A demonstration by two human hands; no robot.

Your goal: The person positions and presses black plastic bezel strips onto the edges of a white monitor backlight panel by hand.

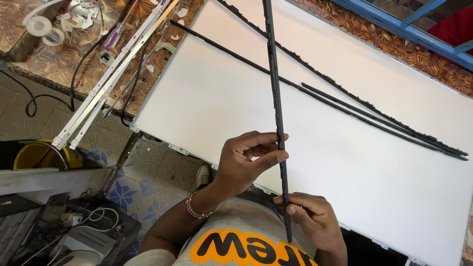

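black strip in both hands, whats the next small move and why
Probably lower the black strip flat onto the white panel. The left hand and right hand pinch only its near end, so most of its length hangs unsupported, and two similar strips already lie there.

The white panel [207, 93] covers most of the worktop [419, 54]. Its near half is bare on both sides of the held black strip [276, 98], giving open room there. Toward the far edge, long black strips [374, 116] lie slantwise across the panel. Along the left edge, metal rails [106, 81] and cables [79, 64] crowd the worktop.
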